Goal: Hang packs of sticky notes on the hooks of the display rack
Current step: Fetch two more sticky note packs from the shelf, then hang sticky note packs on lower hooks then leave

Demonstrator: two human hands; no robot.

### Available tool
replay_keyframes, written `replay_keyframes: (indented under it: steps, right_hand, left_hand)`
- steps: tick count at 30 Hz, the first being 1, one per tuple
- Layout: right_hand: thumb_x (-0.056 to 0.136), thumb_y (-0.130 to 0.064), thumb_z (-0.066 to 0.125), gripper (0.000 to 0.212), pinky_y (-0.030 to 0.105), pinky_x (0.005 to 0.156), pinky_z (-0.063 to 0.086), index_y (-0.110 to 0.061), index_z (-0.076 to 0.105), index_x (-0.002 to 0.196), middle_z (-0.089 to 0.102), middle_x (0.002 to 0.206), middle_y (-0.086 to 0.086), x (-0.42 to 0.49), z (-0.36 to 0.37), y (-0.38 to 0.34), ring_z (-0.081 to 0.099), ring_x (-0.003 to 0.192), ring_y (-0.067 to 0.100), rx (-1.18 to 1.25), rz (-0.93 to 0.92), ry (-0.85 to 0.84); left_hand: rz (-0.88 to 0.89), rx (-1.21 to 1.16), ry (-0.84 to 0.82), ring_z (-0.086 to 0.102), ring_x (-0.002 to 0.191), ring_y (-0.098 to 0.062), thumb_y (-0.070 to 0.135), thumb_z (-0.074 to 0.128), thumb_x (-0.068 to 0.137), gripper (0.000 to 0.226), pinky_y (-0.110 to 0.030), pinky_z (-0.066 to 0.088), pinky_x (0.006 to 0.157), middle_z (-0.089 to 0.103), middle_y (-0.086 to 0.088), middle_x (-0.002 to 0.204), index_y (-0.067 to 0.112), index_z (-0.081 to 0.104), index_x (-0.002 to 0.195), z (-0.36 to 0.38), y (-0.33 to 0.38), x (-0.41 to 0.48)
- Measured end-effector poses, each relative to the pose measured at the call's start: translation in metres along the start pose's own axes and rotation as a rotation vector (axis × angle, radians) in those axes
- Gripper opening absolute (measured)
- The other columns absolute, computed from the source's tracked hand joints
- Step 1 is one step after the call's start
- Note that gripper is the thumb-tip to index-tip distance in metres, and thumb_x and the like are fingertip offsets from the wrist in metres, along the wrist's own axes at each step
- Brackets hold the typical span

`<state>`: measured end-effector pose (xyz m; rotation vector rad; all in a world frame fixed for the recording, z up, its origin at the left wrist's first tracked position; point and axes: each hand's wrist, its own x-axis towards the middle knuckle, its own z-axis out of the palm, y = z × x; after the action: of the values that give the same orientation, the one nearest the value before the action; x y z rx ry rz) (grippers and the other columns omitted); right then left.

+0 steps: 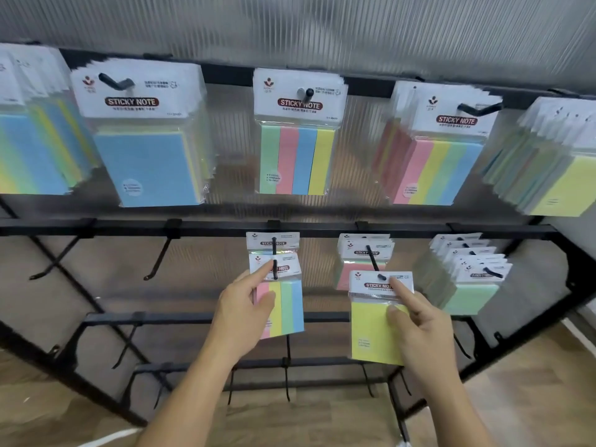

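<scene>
Left grip: left hand (242, 314) pinches striped pack (285, 312), forefinger straight on its header.
Right grip: right hand (422, 327) pinches yellow pack (369, 333) likewise.
Striped pack: threaded on middle hook (274, 250).
Yellow pack: hole seemingly at neighbouring hook (372, 258) tip.
Room: bare hooks (156, 262) leftward; hung stack (467, 285) just right.
</scene>
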<state>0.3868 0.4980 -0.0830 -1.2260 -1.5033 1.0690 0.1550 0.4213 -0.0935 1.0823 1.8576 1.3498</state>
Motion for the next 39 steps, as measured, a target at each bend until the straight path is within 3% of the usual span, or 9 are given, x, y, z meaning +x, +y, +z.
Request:
replay_keyframes:
  steps: [3, 6, 9, 12, 19, 24, 27, 33, 39]
  right_hand:
    - [0.089, 0.011, 0.051, 0.049, 0.005, 0.063, 0.041, -0.024, 0.058, 0.124, 0.062, 0.101, -0.012, 0.007, 0.000, 0.005, 0.057, 0.070, -0.008, -0.061, -0.006, -0.034]
    - [0.091, 0.004, 0.052, 0.048, 0.010, 0.063, 0.040, -0.024, 0.060, 0.129, 0.064, 0.104, -0.004, 0.019, 0.000, 0.010, 0.055, 0.077, 0.021, -0.146, -0.007, -0.064]
    - [0.092, 0.003, 0.049, 0.052, 0.010, 0.061, 0.038, -0.025, 0.054, 0.136, 0.062, 0.107, -0.002, 0.033, 0.004, 0.011, 0.044, 0.064, 0.011, -0.233, -0.019, -0.122]
    - [0.094, 0.003, 0.047, 0.055, 0.010, 0.059, 0.036, -0.028, 0.050, 0.139, 0.058, 0.102, 0.000, 0.045, 0.007, 0.006, 0.040, 0.063, 0.010, -0.289, -0.011, -0.167]
    - [0.093, 0.007, 0.045, 0.060, 0.026, 0.094, 0.039, -0.028, 0.046, 0.141, 0.041, 0.117, 0.000, 0.059, 0.007, -0.006, 0.052, 0.112, 0.021, -0.398, -0.016, -0.212]
    - [0.093, 0.006, 0.041, 0.055, 0.026, 0.098, 0.035, -0.024, 0.052, 0.138, 0.038, 0.143, 0.008, 0.056, 0.002, -0.031, 0.048, 0.122, 0.023, -0.462, -0.216, -0.116]
    - [0.094, 0.000, 0.045, 0.049, 0.027, 0.100, 0.033, -0.020, 0.053, 0.138, 0.043, 0.145, 0.010, 0.050, 0.012, -0.048, 0.046, 0.127, 0.027, -0.529, -0.377, -0.135]
    - [0.098, -0.015, 0.050, 0.040, 0.023, 0.110, 0.022, -0.015, 0.053, 0.138, 0.046, 0.146, 0.009, 0.025, 0.055, -0.072, 0.038, 0.138, 0.022, -0.566, -0.578, -0.450]
    - [0.100, -0.031, 0.042, 0.046, 0.020, 0.112, 0.012, -0.026, 0.039, 0.146, 0.034, 0.154, -0.001, -0.024, 0.125, -0.094, 0.023, 0.146, 0.017, -0.537, -0.744, -0.851]
  left_hand:
    - [-0.011, 0.016, 0.019, 0.058, 0.115, -0.013, 0.004, 0.054, 0.097, 0.052, -0.019, 0.049, 0.083, 0.056, 0.010, 0.133, 0.030, 0.049, 0.141, 0.002, -0.001, 0.003]
    - [-0.041, 0.035, 0.028, 0.056, 0.117, -0.014, 0.004, 0.054, 0.096, 0.055, -0.025, 0.050, 0.089, 0.054, 0.012, 0.135, 0.038, 0.049, 0.140, 0.002, -0.002, 0.007]
    - [-0.072, 0.031, 0.025, 0.056, 0.118, -0.016, 0.006, 0.054, 0.096, 0.060, -0.035, 0.055, 0.090, 0.053, 0.009, 0.138, 0.052, 0.048, 0.134, 0.003, -0.002, 0.012]
    - [-0.093, 0.024, 0.008, 0.055, 0.120, -0.019, 0.005, 0.053, 0.096, 0.063, -0.031, 0.059, 0.080, 0.051, 0.006, 0.141, 0.052, 0.045, 0.136, 0.004, 0.002, 0.016]
    - [-0.091, 0.210, 0.014, 0.049, 0.116, -0.011, 0.005, 0.052, 0.097, 0.064, -0.013, 0.047, 0.073, 0.047, 0.004, 0.130, 0.040, 0.033, 0.148, 0.005, 0.018, 0.023]
    - [0.003, 0.356, 0.144, 0.035, 0.132, -0.007, 0.010, 0.045, 0.101, 0.051, -0.012, 0.028, 0.097, 0.036, 0.007, 0.149, 0.030, 0.039, 0.147, -0.002, 0.045, 0.015]
    - [0.031, 0.454, 0.198, 0.026, 0.144, -0.013, 0.019, 0.045, 0.102, 0.048, -0.023, 0.026, 0.109, 0.025, 0.007, 0.158, 0.032, 0.038, 0.148, -0.008, 0.059, 0.003]
    - [-0.022, 0.714, 0.288, 0.009, 0.150, -0.021, 0.031, 0.041, 0.102, 0.052, -0.042, 0.017, 0.121, 0.013, -0.002, 0.163, 0.030, 0.028, 0.152, -0.029, 0.058, -0.040]
    - [-0.331, 0.841, 0.399, 0.006, 0.150, -0.023, 0.041, 0.033, 0.103, 0.053, -0.047, 0.013, 0.121, 0.010, 0.000, 0.164, 0.034, 0.019, 0.154, -0.082, 0.027, -0.099]
